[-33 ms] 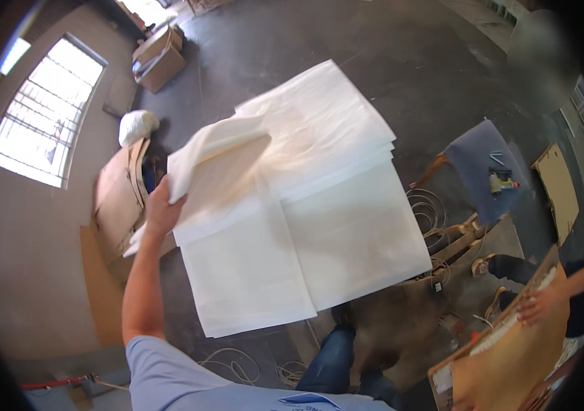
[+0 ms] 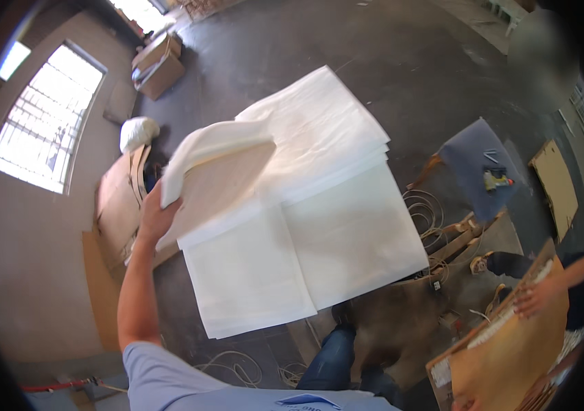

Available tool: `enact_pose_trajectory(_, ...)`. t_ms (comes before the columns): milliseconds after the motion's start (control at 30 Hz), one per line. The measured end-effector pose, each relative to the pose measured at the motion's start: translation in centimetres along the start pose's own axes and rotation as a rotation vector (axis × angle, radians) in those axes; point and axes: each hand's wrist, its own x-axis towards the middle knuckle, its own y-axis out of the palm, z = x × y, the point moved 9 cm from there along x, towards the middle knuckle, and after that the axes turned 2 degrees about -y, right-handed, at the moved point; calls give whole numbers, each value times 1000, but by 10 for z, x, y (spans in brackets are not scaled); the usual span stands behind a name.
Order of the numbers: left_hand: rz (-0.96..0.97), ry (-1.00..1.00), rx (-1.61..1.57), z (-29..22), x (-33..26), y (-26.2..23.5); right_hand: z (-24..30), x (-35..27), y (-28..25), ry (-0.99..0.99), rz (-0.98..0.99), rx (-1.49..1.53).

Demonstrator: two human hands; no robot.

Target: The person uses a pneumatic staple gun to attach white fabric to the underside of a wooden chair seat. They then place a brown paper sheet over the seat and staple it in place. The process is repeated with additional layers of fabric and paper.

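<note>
- One white sheet [image 2: 225,135] curls up at ten o'clock.
- Left hand [image 2: 158,216], nine o'clock: fingers closed on its edge.
- Right hand unseen; I can't judge its fingers.
- More white sheets [image 2: 352,237]: four o'clock.

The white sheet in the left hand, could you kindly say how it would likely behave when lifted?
The white sheet is probably floppy, since its raised part bends in a soft arch. It seems light for its size, as the left hand alone holds up its edge. Its broad span may sag.
</note>
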Motion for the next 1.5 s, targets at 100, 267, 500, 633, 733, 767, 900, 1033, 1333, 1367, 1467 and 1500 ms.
enact_pose_trajectory(100,47,-114,-139,-67,-67,-105,-30,43,23,-70,64,325)
enact_pose_trajectory(267,86,-191,-353,-198,-192,-217,-11,190,6,-94,136,917)
enact_pose_trajectory(500,65,257,-723,-345,-202,-251,228,207,-80,-734,1071,1618)
enact_pose_trajectory(633,137,410,-677,-451,-199,-237,229,83,-143,-862,1524,1601)
enact_pose_trajectory(733,301,489,-665,-572,-203,-178,140,47,-173,-928,1407,1487)
enact_pose_trajectory(767,402,554,-620,-609,-205,-154,117,28,-174,-944,1392,1452)
enact_pose_trajectory(900,615,869,-292,-768,-227,-85,57,-9,-130,-699,742,1275)
enact_pose_trajectory(1033,679,1020,-49,-874,-264,-11,30,-20,-99,-487,495,1674)
enact_pose_trajectory(1333,1864,1172,109,-699,-573,71,-96,-2,-117,178,46,1813)
enact_pose_trajectory(1367,2022,1026,69,-646,-593,107,-98,1,-119,129,48,1831)
enact_pose_trajectory(1467,1787,907,-109,-550,-623,230,-106,3,-123,26,131,1805)
enact_pose_trajectory(1500,1748,798,-247,-546,-630,260,-110,2,-125,69,116,1906)
